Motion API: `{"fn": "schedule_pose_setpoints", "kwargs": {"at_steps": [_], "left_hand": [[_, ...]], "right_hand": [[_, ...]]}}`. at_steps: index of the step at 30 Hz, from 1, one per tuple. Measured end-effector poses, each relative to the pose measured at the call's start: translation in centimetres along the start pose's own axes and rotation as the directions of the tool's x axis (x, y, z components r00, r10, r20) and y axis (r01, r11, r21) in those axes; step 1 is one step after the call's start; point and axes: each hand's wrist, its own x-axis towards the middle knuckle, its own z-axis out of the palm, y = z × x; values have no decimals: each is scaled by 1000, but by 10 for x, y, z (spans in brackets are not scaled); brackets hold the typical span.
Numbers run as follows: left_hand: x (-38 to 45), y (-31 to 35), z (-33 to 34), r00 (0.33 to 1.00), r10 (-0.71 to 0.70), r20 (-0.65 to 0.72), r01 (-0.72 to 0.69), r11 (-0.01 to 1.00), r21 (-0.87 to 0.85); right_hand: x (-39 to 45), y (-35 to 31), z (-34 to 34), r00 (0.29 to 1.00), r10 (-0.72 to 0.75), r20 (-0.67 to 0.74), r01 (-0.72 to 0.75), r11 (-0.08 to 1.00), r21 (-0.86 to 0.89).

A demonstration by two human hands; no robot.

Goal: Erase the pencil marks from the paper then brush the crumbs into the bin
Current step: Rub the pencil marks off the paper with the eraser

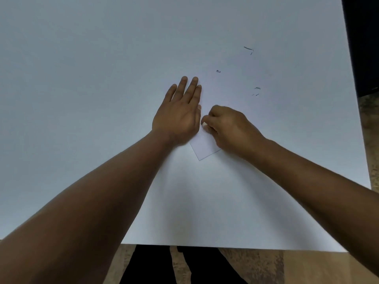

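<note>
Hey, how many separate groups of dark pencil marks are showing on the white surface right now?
3. One group is farthest away at upper right, a small one lies beyond the right hand, and one is farther right. The hands may hide others.

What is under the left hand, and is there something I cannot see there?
The left hand lies flat on a small sheet of paper, whose lower corner shows. Whether pencil marks lie beneath the palm cannot be seen. The right hand pinches a white eraser beside it.
</note>
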Motion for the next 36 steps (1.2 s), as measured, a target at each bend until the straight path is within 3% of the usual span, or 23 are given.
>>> {"fn": "schedule_pose_setpoints", "kwargs": {"at_steps": [4,8,11,15,19,23,26,29,36], "left_hand": [[-1,1,-1,1000,-11,-1,11,1000,-9],[-2,2,-1,1000,-7,-6,7,1000,-7],[-1,1,-2,1000,-7,0,7,1000,-5],[-2,2,-3,1000,-2,8,2,1000,14],[0,1,-2,1000,-18,11,18,1000,4],[-1,2,-2,1000,-24,0,24,1000,10],[-1,1,0,1000,-17,0,17,1000,15],[-1,1,0,1000,-5,8,5,1000,24],[0,1,0,1000,-18,-2,18,1000,22]], "right_hand": [[-37,-1,-6,989,-77,128,80,997,-22],[-35,6,-21,972,-45,230,33,998,54],[-3,15,-26,988,32,154,-46,995,86],[20,10,-17,997,-23,76,22,1000,14],[-22,4,-14,989,-98,107,102,994,-36],[-55,10,-24,972,-77,222,63,995,71],[-34,23,-30,990,-6,144,-12,992,124],[3,27,-26,999,6,41,-8,999,49],[-38,25,-20,992,-82,99,87,995,-45]]}}
